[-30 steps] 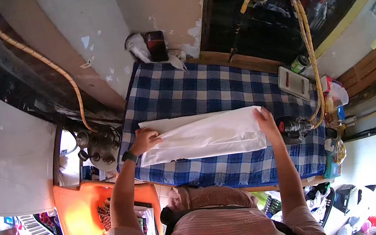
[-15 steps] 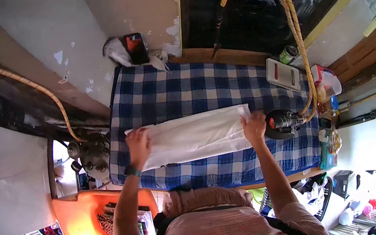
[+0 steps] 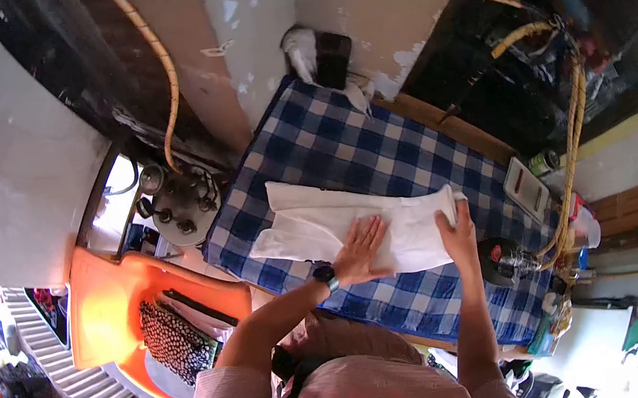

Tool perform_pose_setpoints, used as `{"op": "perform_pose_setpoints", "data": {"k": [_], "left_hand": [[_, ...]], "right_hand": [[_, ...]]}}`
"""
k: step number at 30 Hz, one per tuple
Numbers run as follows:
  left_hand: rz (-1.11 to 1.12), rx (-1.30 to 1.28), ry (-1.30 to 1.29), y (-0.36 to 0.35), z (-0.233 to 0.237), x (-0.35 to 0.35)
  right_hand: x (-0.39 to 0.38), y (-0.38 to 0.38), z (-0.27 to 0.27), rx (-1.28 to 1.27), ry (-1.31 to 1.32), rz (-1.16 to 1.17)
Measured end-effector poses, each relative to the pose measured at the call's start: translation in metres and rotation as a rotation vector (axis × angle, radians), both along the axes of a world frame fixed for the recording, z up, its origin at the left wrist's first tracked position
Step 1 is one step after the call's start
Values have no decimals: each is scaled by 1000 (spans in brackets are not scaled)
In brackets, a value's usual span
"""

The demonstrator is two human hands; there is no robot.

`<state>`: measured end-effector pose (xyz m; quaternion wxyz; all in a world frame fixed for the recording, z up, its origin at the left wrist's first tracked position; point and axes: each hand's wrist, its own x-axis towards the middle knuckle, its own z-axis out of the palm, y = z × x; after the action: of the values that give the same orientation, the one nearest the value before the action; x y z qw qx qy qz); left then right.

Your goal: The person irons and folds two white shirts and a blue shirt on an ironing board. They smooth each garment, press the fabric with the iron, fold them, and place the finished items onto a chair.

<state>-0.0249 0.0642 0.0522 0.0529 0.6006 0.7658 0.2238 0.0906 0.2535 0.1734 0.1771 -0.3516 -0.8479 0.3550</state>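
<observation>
Pressing down with fingers spread, the left hand point(image 3: 362, 244) lies open and flat on the folded white cloth point(image 3: 316, 229). Just right of it, the right hand point(image 3: 458, 230) closes on the cloth's end. Beneath both lies a blue checked table cover point(image 3: 344, 144); an iron point(image 3: 502, 261) sits just beyond the right hand.

Left hand point(image 3: 361, 247) flat on white cloth point(image 3: 340, 225); right hand point(image 3: 457, 233) grips its right end; checked table cover point(image 3: 343, 140) beneath.

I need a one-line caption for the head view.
Left hand flat on a folded white cloth, right hand at its end, on a blue checked cover.
</observation>
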Motion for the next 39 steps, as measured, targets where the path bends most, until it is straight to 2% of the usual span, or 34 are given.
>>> {"op": "perform_pose_setpoints", "data": {"k": [3,5,6,7,9,10,12,13,15,16,17,19,20,21,23,24,26,27,29,30,31,33,34,35,37,38,39], "left_hand": [[20,92,-51,-26,7,6],[69,-262,-151,-39,14,11],[175,102,-109,-40,-12,15],[169,41,-165,-41,-17,16],[311,252,-107,-41,-23,22],[330,260,-109,-41,-23,23],[305,123,-137,-44,-24,24],[315,125,-141,-47,-22,28],[215,111,-202,-53,-8,41],[205,138,-443,-52,-4,51],[135,-378,-559,-51,14,59],[26,311,-364,-59,11,91],[-80,107,-510,-63,-14,109],[-86,67,-448,-73,-25,123],[-445,212,-128,-87,-8,119],[-442,209,-130,-99,-13,124],[-270,168,-205,-120,-21,133],[-260,164,-203,-122,-16,140],[76,182,-630,-121,-8,155],[428,154,-1294,-112,-8,174],[433,163,-1296,-104,-6,177],[661,118,-1668,-94,-3,174],[625,160,-1551,-95,-14,182],[628,188,-1556,-97,-15,180],[662,94,-1195,-105,-14,165],[712,327,-790,-106,-18,157],[818,329,-781,-109,-2,137]], "right_hand": [[-50,-44,32,-239,103,304],[-81,-79,64,-845,219,615],[-90,-91,60,-923,332,604],[-91,-88,50,-926,322,620],[-81,-69,29,-254,-11,325],[-67,-61,30,38,-39,225],[-20,-14,7,464,-50,185],[7,0,15,528,-77,135],[69,33,34,556,-290,173],[96,40,54,530,-582,161],[136,69,50,641,-778,304],[189,121,36,370,-897,377],[196,133,33,366,-907,370],[195,148,30,396,-843,461],[188,165,33,425,-784,560],[180,164,32,375,-727,600],[186,174,11,366,-580,639],[185,179,2,365,-575,649],[181,188,-13,-319,-505,239],[181,203,-28,-384,-581,151],[175,195,-22,-377,-584,158],[155,166,-10,-520,-451,-31],[147,149,-15,-514,-419,-107],[141,136,-21,-399,-484,-79],[118,85,18,-509,-463,78],[110,71,28,-505,-459,85],[104,60,36,-555,-432,193]]}}
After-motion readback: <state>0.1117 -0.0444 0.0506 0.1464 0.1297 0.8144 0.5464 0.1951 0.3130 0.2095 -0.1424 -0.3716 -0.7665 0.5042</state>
